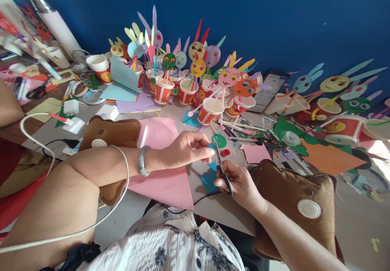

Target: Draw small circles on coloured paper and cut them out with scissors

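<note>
Between the thumb and fingers of my left hand (191,151) is a small piece of blue paper (212,146), pinched by its edge. My right hand (236,181) grips black-handled scissors (224,175), with the blades pointing away from me and up beside the blue piece. Whether the blades touch the paper I cannot tell. Beneath the blades lies a green paper disc (219,141), and a small red cap-like piece (225,152) sits just right of them. A larger blue paper scrap (210,179) rests on the table below my hands.
Paper cups (210,110) with paper rabbit faces on straws stand along the blue wall. Pink paper (164,185) lies under my left forearm. Brown cushions (295,210) flank me. A white cable (126,181) crosses my left arm. A phone (269,88) leans at the back.
</note>
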Demonstrator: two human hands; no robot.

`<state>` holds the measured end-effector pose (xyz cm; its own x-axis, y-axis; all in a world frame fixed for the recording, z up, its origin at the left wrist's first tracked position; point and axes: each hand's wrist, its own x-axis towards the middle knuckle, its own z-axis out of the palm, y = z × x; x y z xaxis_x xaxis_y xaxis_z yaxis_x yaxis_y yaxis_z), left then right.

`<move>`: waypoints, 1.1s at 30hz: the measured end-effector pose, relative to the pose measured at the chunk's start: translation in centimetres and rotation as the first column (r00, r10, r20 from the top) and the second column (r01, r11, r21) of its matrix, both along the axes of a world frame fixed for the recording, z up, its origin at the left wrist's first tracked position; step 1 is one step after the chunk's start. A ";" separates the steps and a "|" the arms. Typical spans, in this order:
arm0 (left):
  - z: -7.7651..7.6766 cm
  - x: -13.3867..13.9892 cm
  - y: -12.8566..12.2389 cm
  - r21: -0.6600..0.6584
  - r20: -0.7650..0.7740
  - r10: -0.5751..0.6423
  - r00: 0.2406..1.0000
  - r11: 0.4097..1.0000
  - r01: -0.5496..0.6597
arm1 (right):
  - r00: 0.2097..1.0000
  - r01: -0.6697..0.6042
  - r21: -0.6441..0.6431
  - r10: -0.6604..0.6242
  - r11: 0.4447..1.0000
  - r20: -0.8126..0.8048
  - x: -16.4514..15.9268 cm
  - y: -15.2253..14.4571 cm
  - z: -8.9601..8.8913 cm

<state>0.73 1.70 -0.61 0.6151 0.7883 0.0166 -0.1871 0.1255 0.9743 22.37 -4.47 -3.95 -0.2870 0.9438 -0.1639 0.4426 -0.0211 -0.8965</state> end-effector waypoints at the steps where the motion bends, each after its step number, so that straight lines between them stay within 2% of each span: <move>1: 0.1 0.0 0.0 -0.002 -0.002 0.002 1.000 1.000 -0.002 | 1.000 0.002 -0.003 -0.002 1.000 0.001 0.0 0.0 0.0; 15: 0.6 -0.1 0.0 0.032 -0.043 0.046 0.998 0.998 -0.045 | 1.000 0.006 -0.003 -0.006 1.000 -0.027 -0.2 0.0 0.4; 21: 0.8 -0.2 0.2 0.063 -0.029 0.138 0.990 0.989 -0.136 | 0.999 0.014 -0.037 -0.016 0.999 -0.044 -0.2 0.0 0.3; 27: 0.9 -0.1 0.0 -0.005 -0.061 0.068 0.996 0.998 -0.069 | 0.998 0.011 -0.039 -0.013 0.999 -0.057 -0.2 0.0 0.1; 33: 0.6 0.1 -0.1 -0.028 -0.049 0.068 0.996 0.997 -0.069 | 0.999 0.006 -0.028 -0.007 1.000 -0.047 -0.1 0.1 0.0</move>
<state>0.82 1.63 -0.01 0.5590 0.8284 -0.0357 -0.1497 0.1432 0.9783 22.30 -4.39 -3.92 -0.2890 0.9409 -0.1766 0.3998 -0.0490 -0.9153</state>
